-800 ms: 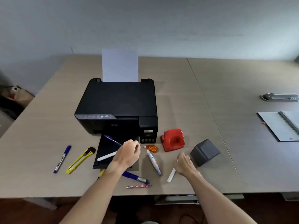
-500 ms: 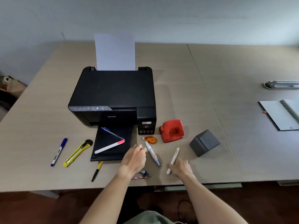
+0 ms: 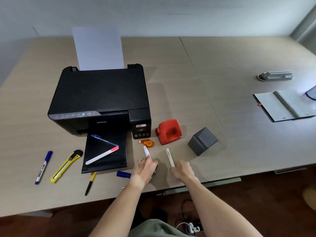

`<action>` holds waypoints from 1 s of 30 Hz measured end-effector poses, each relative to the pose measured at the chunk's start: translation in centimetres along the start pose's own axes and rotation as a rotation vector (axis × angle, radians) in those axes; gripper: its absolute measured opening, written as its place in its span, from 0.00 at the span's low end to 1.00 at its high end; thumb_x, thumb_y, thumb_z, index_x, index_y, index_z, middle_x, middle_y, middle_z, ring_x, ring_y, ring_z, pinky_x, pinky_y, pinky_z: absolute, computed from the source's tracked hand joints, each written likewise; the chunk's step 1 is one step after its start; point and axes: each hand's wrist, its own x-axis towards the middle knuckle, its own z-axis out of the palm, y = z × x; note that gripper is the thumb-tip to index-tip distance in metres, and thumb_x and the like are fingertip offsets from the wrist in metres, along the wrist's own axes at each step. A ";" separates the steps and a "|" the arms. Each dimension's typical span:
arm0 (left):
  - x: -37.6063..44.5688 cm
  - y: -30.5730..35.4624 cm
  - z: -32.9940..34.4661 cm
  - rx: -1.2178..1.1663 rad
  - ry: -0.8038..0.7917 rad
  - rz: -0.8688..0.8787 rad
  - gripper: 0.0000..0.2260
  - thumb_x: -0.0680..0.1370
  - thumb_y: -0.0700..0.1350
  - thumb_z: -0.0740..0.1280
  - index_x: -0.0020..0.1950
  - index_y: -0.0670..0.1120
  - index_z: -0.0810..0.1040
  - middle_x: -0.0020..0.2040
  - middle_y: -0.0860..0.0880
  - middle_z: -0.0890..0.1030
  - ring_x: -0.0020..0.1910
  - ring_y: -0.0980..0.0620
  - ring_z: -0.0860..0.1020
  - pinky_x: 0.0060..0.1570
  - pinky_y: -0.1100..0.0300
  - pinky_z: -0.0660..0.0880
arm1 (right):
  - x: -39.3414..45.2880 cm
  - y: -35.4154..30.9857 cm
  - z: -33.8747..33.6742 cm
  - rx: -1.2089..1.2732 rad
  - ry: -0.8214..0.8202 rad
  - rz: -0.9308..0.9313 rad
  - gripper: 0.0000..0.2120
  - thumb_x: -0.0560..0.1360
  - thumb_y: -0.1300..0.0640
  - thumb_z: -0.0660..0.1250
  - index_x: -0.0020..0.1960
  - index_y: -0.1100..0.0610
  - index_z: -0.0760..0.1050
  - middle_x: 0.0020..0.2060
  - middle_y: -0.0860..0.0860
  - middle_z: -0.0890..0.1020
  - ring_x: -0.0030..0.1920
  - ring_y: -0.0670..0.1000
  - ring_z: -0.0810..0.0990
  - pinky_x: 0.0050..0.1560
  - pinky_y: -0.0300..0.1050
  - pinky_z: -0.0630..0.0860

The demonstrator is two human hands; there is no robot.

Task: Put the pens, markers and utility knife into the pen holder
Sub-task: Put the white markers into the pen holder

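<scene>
The grey pen holder (image 3: 202,141) lies tipped on the table, right of my hands. My right hand (image 3: 182,169) pinches the near end of a white pen (image 3: 169,156) that rests on the table. My left hand (image 3: 145,169), blurred with fingers spread, is over the near end of a white and blue marker (image 3: 146,151). A blue marker (image 3: 123,174) pokes out from under that wrist. On the printer's tray lie a blue pen (image 3: 104,140) and a pink-tipped highlighter (image 3: 102,155). Further left are a black and yellow pen (image 3: 90,183), the yellow utility knife (image 3: 65,165) and another blue marker (image 3: 43,167).
A black printer (image 3: 100,96) with a sheet of paper stands at the back left. A red hole punch (image 3: 169,131) and an orange correction tape (image 3: 147,143) sit just beyond my hands. An open notebook (image 3: 283,106) and a grey stapler (image 3: 276,76) are far right.
My left hand came back from the printer tray to the white and blue marker near the table's edge. The right hand stayed at the white pen's near end. The view shifted.
</scene>
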 end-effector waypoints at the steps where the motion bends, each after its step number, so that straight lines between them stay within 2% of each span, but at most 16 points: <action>1: -0.1 0.1 0.1 0.014 -0.014 -0.005 0.17 0.76 0.33 0.66 0.63 0.45 0.72 0.61 0.39 0.74 0.60 0.39 0.76 0.61 0.47 0.75 | 0.0 0.1 -0.1 0.006 0.003 -0.021 0.14 0.73 0.54 0.61 0.54 0.60 0.75 0.52 0.58 0.77 0.50 0.62 0.78 0.44 0.48 0.72; 3: -0.3 0.2 0.1 0.039 -0.031 -0.014 0.17 0.76 0.34 0.66 0.64 0.45 0.71 0.61 0.39 0.75 0.59 0.39 0.76 0.61 0.47 0.75 | -0.2 0.6 -0.5 0.071 0.032 -0.087 0.11 0.74 0.53 0.61 0.51 0.60 0.73 0.49 0.57 0.77 0.46 0.61 0.77 0.42 0.49 0.72; 5: -0.3 0.2 0.1 0.072 -0.047 -0.019 0.15 0.78 0.36 0.65 0.64 0.45 0.72 0.60 0.39 0.77 0.60 0.39 0.76 0.61 0.47 0.74 | -0.3 1.6 -1.3 0.201 0.116 -0.219 0.05 0.75 0.55 0.63 0.44 0.57 0.72 0.41 0.54 0.77 0.40 0.57 0.77 0.38 0.50 0.74; 7: -0.3 0.2 0.0 0.107 -0.067 -0.016 0.14 0.78 0.38 0.64 0.64 0.44 0.72 0.61 0.40 0.77 0.61 0.39 0.75 0.61 0.47 0.73 | -0.8 2.4 -2.6 0.321 0.266 -0.382 0.07 0.75 0.58 0.67 0.41 0.53 0.70 0.33 0.48 0.76 0.33 0.48 0.75 0.31 0.40 0.70; 9: -0.3 0.1 -0.1 0.127 -0.083 -0.010 0.14 0.78 0.38 0.64 0.64 0.44 0.71 0.62 0.40 0.77 0.62 0.39 0.75 0.62 0.47 0.73 | -1.7 2.9 -4.4 0.418 0.446 -0.497 0.09 0.73 0.58 0.72 0.40 0.49 0.72 0.27 0.45 0.76 0.28 0.44 0.74 0.28 0.32 0.66; 11: -0.3 -0.1 -0.2 0.131 -0.068 0.004 0.17 0.77 0.38 0.66 0.64 0.44 0.68 0.61 0.40 0.78 0.62 0.40 0.76 0.62 0.47 0.73 | -2.3 3.4 -6.2 0.490 0.614 -0.558 0.10 0.72 0.58 0.72 0.38 0.46 0.72 0.30 0.42 0.81 0.28 0.42 0.76 0.29 0.27 0.66; 13: -0.3 -0.2 -0.3 0.134 -0.034 0.010 0.20 0.76 0.36 0.67 0.65 0.45 0.66 0.60 0.40 0.79 0.61 0.40 0.77 0.60 0.48 0.75 | -2.4 4.2 -8.1 0.564 0.758 -0.548 0.11 0.73 0.59 0.70 0.38 0.47 0.72 0.31 0.41 0.83 0.32 0.40 0.79 0.33 0.27 0.69; 17: 0.4 0.1 -1.1 0.132 0.037 0.022 0.21 0.74 0.32 0.66 0.64 0.45 0.65 0.55 0.42 0.82 0.57 0.41 0.78 0.58 0.48 0.76 | -2.2 5.6 -11.4 0.640 1.009 -0.491 0.10 0.76 0.59 0.68 0.41 0.46 0.70 0.30 0.40 0.77 0.33 0.38 0.77 0.31 0.27 0.69; 19: 1.0 0.5 -1.7 0.126 0.067 0.036 0.22 0.75 0.31 0.64 0.67 0.45 0.64 0.55 0.41 0.82 0.57 0.40 0.79 0.58 0.47 0.75 | -1.6 5.6 -12.2 0.680 1.021 -0.463 0.10 0.77 0.57 0.66 0.42 0.45 0.70 0.30 0.41 0.77 0.32 0.40 0.77 0.30 0.30 0.69; 21: 1.4 1.0 -2.4 0.093 0.104 0.052 0.21 0.77 0.32 0.62 0.67 0.45 0.63 0.54 0.41 0.82 0.57 0.40 0.79 0.58 0.47 0.75 | -0.8 5.5 -12.4 0.649 0.959 -0.438 0.09 0.77 0.57 0.65 0.40 0.46 0.70 0.30 0.43 0.78 0.31 0.43 0.76 0.30 0.33 0.68; 24: 2.0 1.8 -3.5 -0.007 0.192 0.091 0.13 0.80 0.35 0.58 0.63 0.48 0.66 0.54 0.44 0.82 0.56 0.43 0.79 0.56 0.49 0.76 | 0.6 5.0 -12.2 0.561 0.828 -0.385 0.09 0.75 0.58 0.65 0.38 0.48 0.71 0.29 0.42 0.77 0.32 0.42 0.76 0.32 0.33 0.66; 26: 2.6 2.5 -4.4 -0.079 0.302 0.131 0.07 0.83 0.41 0.55 0.60 0.48 0.68 0.52 0.45 0.80 0.53 0.45 0.78 0.53 0.51 0.77 | 1.4 4.9 -11.9 0.521 0.770 -0.327 0.08 0.75 0.58 0.65 0.38 0.51 0.71 0.30 0.42 0.77 0.34 0.43 0.76 0.34 0.38 0.66; 28: 3.2 3.5 -5.4 -0.117 0.401 0.188 0.08 0.84 0.46 0.54 0.58 0.48 0.70 0.52 0.46 0.78 0.50 0.47 0.76 0.51 0.52 0.76 | 2.1 4.9 -11.5 0.492 0.721 -0.299 0.08 0.74 0.58 0.64 0.37 0.53 0.72 0.33 0.48 0.79 0.38 0.51 0.77 0.37 0.44 0.67; 30: 3.9 4.6 -6.6 -0.122 0.449 0.240 0.10 0.84 0.47 0.53 0.60 0.47 0.71 0.54 0.46 0.78 0.50 0.48 0.76 0.51 0.53 0.75 | 2.4 5.0 -11.2 0.476 0.690 -0.286 0.07 0.74 0.59 0.64 0.37 0.55 0.73 0.35 0.52 0.80 0.39 0.54 0.77 0.39 0.45 0.68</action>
